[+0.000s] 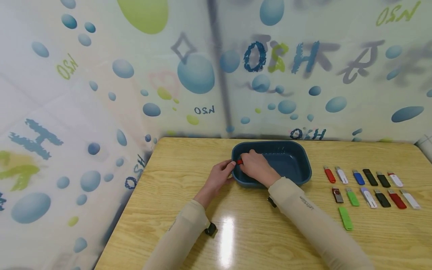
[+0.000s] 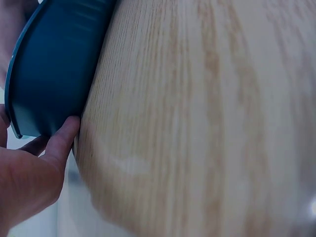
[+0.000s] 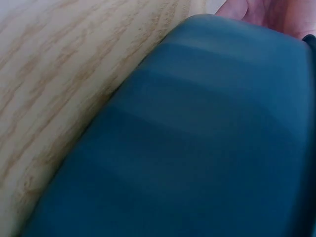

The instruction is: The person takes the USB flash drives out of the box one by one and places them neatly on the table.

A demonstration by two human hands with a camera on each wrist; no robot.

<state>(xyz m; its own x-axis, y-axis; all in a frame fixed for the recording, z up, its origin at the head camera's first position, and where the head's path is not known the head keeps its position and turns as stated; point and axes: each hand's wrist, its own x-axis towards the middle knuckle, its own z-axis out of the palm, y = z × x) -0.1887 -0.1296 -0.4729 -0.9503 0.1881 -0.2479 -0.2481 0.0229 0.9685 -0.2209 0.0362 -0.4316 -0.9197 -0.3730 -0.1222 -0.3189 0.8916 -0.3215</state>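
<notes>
A dark blue plastic bin (image 1: pixel 287 165) stands at the back of the wooden table. My left hand (image 1: pixel 219 174) grips its left end, thumb at the rim and fingers against the outer wall. In the left wrist view, those fingertips (image 2: pixel 69 129) touch the bin's side low down, near the tabletop. My right hand (image 1: pixel 254 163) reaches over the near rim into the bin's left part. Its fingers pinch a small red object (image 1: pixel 240 162), mostly hidden by the hand. The bin's outer wall (image 3: pixel 173 128) fills most of the right wrist view.
To the right of the bin, several USB sticks lie in two rows, among them a red one (image 1: pixel 329 174), a blue one (image 1: pixel 359 177) and a black one (image 1: pixel 383 198). A longer green stick (image 1: pixel 345 218) lies nearer the front. A patterned wall (image 1: pixel 199 120) rises behind the table.
</notes>
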